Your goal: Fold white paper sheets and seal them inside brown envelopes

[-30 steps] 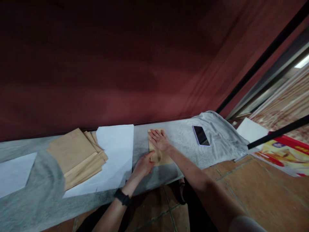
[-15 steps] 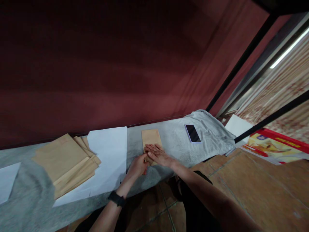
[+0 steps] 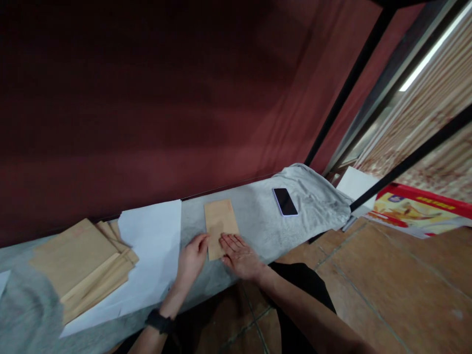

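A brown paper envelope [image 3: 218,216] lies flat on the grey cloth. My right hand [image 3: 241,255] rests on its lower right part, palm down with the fingers stretched out. At the envelope's left edge is my left hand [image 3: 193,255], its fingers curled and the fingertips pinched on that edge. The right hand covers the envelope's lower right corner. To the left, a fanned stack of brown envelopes [image 3: 83,260] sits partly on large white sheets of paper [image 3: 155,246].
A phone [image 3: 285,202] lies on the grey cloth [image 3: 254,211] to the right. Dark red wall [image 3: 184,123] rises behind the narrow surface. Black bars [image 3: 354,73], a white sheet [image 3: 357,187] and a red and yellow printed box [image 3: 416,209] are at the right, above floor tiles [image 3: 398,275].
My hands have moved apart: the left from beside the right hand to the envelope's left edge, the right slightly down. More of the envelope shows. The whole view has shifted a little.
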The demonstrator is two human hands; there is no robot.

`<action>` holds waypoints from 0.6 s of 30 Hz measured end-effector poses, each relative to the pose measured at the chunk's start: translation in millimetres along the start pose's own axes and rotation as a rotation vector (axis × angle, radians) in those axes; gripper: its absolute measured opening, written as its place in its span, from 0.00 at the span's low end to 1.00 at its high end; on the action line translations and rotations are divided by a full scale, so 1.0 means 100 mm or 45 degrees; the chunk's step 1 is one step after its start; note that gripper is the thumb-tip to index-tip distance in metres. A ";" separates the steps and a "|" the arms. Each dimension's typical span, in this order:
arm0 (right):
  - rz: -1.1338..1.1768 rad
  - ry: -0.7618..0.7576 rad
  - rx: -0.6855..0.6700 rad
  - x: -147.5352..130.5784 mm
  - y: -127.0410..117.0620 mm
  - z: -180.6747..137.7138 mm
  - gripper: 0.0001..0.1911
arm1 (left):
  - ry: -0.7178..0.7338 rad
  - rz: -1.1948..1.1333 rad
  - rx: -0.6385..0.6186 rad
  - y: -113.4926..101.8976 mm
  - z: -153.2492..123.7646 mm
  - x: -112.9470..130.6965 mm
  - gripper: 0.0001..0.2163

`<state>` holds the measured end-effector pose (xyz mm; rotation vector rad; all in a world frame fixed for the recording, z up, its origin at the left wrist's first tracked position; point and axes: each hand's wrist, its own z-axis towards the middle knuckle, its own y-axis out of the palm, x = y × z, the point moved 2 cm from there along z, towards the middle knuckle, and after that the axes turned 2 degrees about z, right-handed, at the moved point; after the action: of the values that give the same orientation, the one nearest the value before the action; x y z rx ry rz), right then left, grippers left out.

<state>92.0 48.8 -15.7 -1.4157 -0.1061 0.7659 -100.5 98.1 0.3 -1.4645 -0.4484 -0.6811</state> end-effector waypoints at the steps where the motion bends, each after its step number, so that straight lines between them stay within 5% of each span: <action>1: 0.018 -0.021 -0.006 -0.02 0.01 -0.01 0.30 | 0.120 0.043 0.037 0.05 0.06 0.04 0.18; 6: 0.223 -0.118 -0.192 -0.04 -0.04 -0.05 0.34 | 0.542 0.379 -0.093 0.43 0.56 0.24 0.21; 11: 0.672 -0.270 -0.375 0.12 -0.18 0.04 0.28 | 0.479 0.733 -0.078 0.68 1.02 0.37 0.25; 14: 0.979 -0.124 -0.418 0.27 -0.23 0.12 0.15 | 0.445 0.777 -0.048 0.75 1.08 0.40 0.26; 18: 1.180 0.182 -0.392 0.45 -0.28 0.18 0.13 | 0.529 0.778 -0.080 0.78 0.93 0.34 0.27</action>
<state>129.3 89.4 -3.2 -1.8112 0.6090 1.4368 -11.7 182.6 -28.7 -1.3719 0.3375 -0.4831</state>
